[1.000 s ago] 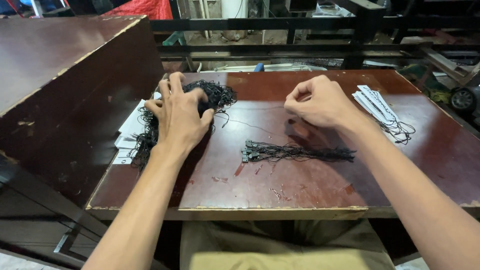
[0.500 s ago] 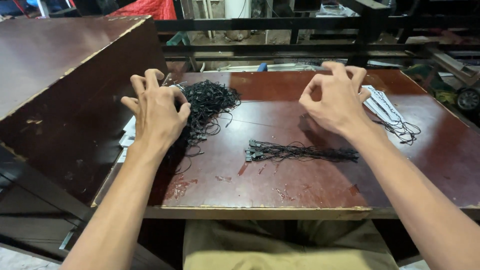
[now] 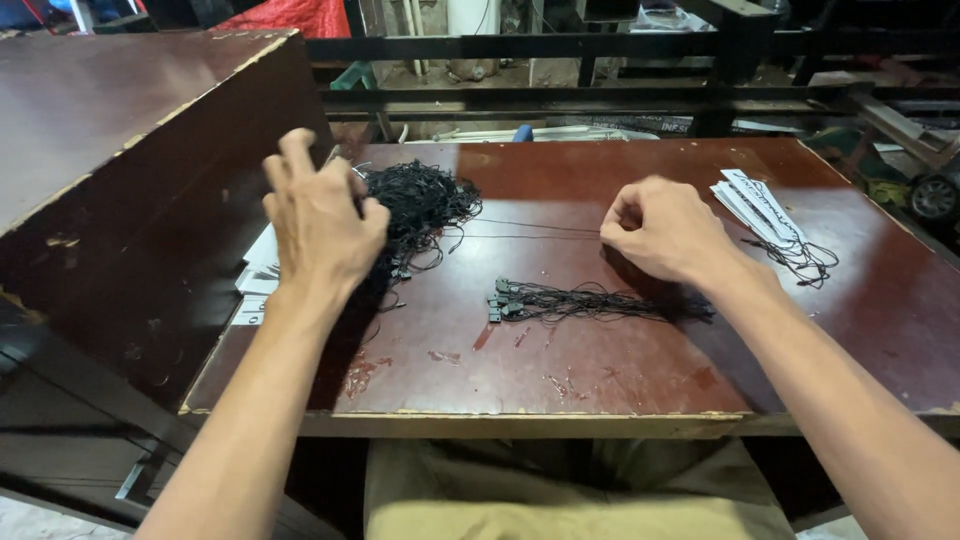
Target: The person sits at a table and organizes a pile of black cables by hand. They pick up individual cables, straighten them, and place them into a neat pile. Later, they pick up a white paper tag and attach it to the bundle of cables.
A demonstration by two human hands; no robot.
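Table (image 3: 620,380): a flat slab of dark red-brown wood, glossy on top, with scuffed pale patches and a chipped, lighter front edge.

Left hand (image 3: 320,225): fingers spread and curled loosely, back of the hand up, hovering at the 9 o'clock side of the tangled pile; the fingertips reach into its edge, but I cannot tell whether they pinch any strand.

Tangled pile (image 3: 420,200): a loose, wiry heap of thin black cords, matted and springy, lying at about 10 o'clock on the table, with stray loops trailing toward its centre.

Right hand (image 3: 665,230): closed into a soft fist, thumb and forefinger pinched on a single fine black thread.

Thread (image 3: 530,230): hair-thin, taut, running level from the pile across to the right hand's pinch.

Sorted bundle (image 3: 580,302): straight black cords laid side by side in a narrow sheaf near the table's centre, small blocky plastic ends gathered at its 9 o'clock tip; it lies just below the right hand, apart from the pile.

Paper tags (image 3: 760,205): flat white slips stacked at 2 o'clock, black cords curling off their lower end.

White cards (image 3: 258,280): more flat slips at the table's 9 o'clock edge, partly under the left forearm.

Cabinet (image 3: 120,170): large, dull brown panelled box with worn corners, standing against the table's left side.
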